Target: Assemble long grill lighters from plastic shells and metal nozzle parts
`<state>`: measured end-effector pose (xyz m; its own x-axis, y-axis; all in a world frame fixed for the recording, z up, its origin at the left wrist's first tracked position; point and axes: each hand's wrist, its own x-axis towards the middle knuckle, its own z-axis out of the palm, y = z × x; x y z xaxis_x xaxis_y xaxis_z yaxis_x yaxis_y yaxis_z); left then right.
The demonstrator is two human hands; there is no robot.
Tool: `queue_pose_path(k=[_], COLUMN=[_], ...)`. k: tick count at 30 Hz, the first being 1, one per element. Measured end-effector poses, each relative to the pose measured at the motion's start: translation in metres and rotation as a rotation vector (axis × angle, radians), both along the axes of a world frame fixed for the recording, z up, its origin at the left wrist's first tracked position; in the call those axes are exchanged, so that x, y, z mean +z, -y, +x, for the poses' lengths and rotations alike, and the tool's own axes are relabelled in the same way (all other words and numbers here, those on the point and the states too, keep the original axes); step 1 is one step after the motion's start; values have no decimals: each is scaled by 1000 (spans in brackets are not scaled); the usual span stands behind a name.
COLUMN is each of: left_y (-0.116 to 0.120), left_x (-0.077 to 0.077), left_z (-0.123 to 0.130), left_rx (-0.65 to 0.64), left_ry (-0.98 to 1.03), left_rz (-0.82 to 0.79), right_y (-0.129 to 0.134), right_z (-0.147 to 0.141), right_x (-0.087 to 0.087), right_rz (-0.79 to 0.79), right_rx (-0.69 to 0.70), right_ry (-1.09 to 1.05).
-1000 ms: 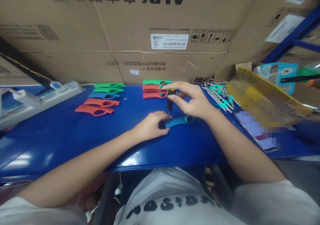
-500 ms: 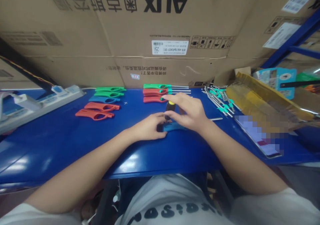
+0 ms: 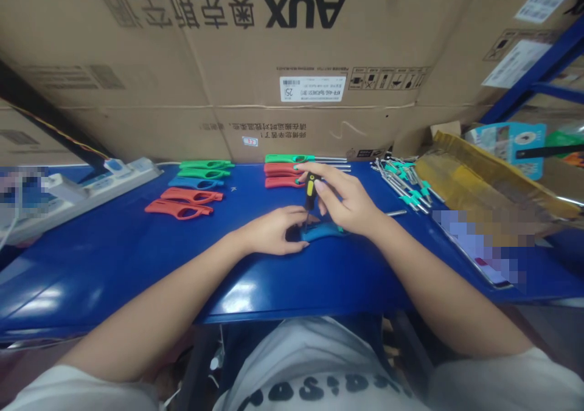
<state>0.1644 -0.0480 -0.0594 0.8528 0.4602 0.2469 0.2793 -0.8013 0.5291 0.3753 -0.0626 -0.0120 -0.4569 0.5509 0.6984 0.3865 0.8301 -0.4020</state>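
Observation:
A blue lighter (image 3: 319, 233) with a metal tube lies on the table in front of me. My left hand (image 3: 277, 231) is closed around its left end, thumb along the near side. My right hand (image 3: 349, 198) grips a black and yellow screwdriver (image 3: 312, 190), held almost upright with its shaft pointing down at the lighter. The tip's contact point is hidden by my fingers. Beyond my hands lie a green lighter (image 3: 287, 158) and red lighters (image 3: 278, 169) with metal tubes. To the left are orange-red handles (image 3: 179, 208), a blue handle (image 3: 195, 183) and green handles (image 3: 205, 172).
Several metal tubes with green ends (image 3: 404, 183) lie in a pile at the right. Beside them are a yellow-taped carton (image 3: 483, 183) and a phone (image 3: 472, 247). A white power strip (image 3: 91, 195) runs along the left. A large cardboard box (image 3: 219, 82) stands behind the blue table (image 3: 182, 289).
The screwdriver has risen and its shaft now shows above the lighter. My right-hand fingers have shifted around its handle. My left hand keeps its hold, and the whole view has shifted slightly.

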Motion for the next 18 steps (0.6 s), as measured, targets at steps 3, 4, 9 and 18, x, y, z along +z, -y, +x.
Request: queue_pose_path(k=[3, 4, 9, 18], left_y=[-1, -1, 0, 1], left_x=[1, 0, -3, -2], left_z=[-1, -1, 1, 1], left_rx=[-6, -9, -5, 38], left_ry=[8, 16, 43, -27], left_rz=[-21, -30, -36, 64], right_y=[-2, -2, 2, 3], right_z=[0, 0, 1, -3], right_x=[-1, -2, -2, -6], right_rz=[-78, -32, 185, 281], right_rx=[44, 16, -84, -94], right_ry=[-79, -96, -29, -93])
